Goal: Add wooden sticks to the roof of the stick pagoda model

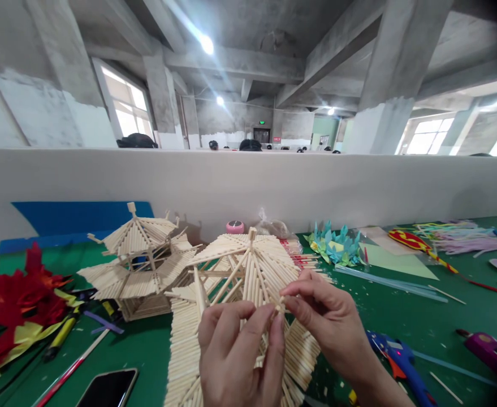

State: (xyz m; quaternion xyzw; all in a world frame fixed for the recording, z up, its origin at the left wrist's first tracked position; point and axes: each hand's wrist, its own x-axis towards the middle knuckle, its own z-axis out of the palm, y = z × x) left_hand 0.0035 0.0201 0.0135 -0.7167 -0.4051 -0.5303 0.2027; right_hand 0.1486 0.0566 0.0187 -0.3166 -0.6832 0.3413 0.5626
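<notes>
A pavilion roof of pale wooden sticks (248, 265) stands tilted toward me on the green table (401, 316). My left hand (235, 356) grips its lower ribs from the front, fingers curled round the sticks. My right hand (328, 322) pinches a small stick piece against the roof's edge, thumb and forefinger pressed together. A second, finished stick pavilion (140, 260) stands just behind and to the left.
Red and yellow paper flowers (11, 305) lie at the left, a phone (108, 387) near the front edge, a blue glue gun (396, 359) at the right. Teal paper flowers (335, 246), coloured straws (464, 234) and a grey partition wall (273, 181) sit behind.
</notes>
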